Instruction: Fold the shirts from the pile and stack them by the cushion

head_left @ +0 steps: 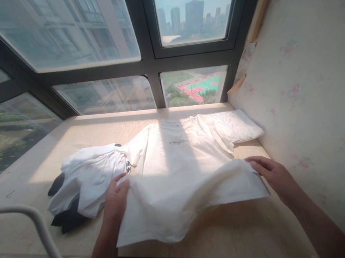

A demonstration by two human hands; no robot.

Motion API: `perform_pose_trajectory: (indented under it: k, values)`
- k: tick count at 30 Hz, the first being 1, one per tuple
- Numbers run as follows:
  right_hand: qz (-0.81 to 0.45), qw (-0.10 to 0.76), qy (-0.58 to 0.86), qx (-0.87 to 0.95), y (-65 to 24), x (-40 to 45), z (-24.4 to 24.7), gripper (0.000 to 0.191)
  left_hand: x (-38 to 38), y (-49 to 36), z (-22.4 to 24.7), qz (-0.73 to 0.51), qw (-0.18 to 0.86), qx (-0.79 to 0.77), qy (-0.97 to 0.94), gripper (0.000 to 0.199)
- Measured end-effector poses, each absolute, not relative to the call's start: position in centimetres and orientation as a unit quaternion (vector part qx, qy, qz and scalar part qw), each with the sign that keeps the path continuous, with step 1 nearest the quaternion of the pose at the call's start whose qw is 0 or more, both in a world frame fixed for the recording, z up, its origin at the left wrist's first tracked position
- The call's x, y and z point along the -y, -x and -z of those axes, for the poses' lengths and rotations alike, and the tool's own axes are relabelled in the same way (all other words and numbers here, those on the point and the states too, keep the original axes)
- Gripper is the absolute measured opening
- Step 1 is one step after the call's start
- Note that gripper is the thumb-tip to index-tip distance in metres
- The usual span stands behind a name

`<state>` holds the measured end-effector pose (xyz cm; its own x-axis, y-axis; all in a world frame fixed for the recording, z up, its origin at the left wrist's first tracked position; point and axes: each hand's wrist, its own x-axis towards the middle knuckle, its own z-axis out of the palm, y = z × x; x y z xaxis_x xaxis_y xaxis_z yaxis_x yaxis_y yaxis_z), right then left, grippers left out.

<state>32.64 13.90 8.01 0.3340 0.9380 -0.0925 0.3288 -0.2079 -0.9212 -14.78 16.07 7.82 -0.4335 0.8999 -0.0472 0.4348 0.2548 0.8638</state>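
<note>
A white T-shirt [175, 153] with small dark lettering on its chest lies spread on the wooden window ledge, its collar toward the window. Its lower part is lifted and rippled, and the hem hangs near the ledge's front edge. My left hand [117, 192] pinches the shirt's left side edge between thumb and fingers. On the opposite side, my right hand [264, 168] grips the right edge, fingertips closed on the fabric. Left of the shirt, close by my left hand, is a crumpled heap of white and black clothes [87, 175].
A white pillow-like cloth item [236, 126] lies partly beneath the right sleeve. The flowered wall [316, 89] bounds the right side. Dark-framed windows [150, 65] rise behind the ledge [232, 229]. A curved white tube [37, 221] stands at the lower left.
</note>
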Motion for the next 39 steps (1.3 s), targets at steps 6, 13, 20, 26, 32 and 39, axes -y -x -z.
perform_pose_trajectory:
  k: [6, 13, 20, 26, 32, 39]
  values:
    - [-0.277, 0.315, 0.716, 0.558, -32.8, -12.3, -3.9, 0.036, -14.5, 14.8, -3.7, -0.301, 0.107, -0.714, -0.623, 0.059]
    - [-0.176, 0.312, 0.641, 0.679, -32.7, -9.3, -2.1, 0.03, -9.0, 17.4, -1.7, -0.245, 0.1, -0.708, -0.655, 0.055]
    - [-0.073, 0.223, 0.619, 0.749, -32.2, -10.4, 0.7, 0.038, -8.1, 17.0, -2.7, -0.212, 0.176, -0.708, -0.651, 0.045]
    - [-0.177, 0.264, 0.683, 0.658, -32.6, -10.9, -0.4, 0.036, -8.7, 15.8, -3.6, -0.19, 0.165, -0.758, -0.601, 0.038]
    - [-0.22, 0.331, 0.749, 0.53, -32.6, -9.8, -3.6, 0.041, -8.7, 15.4, -3.7, -0.222, 0.147, -0.799, -0.539, 0.037]
    - [-0.202, 0.367, 0.779, 0.466, -33.1, -8.7, -4.3, 0.04, -8.2, 15.7, -3.7, -0.288, 0.231, -0.799, -0.475, 0.038]
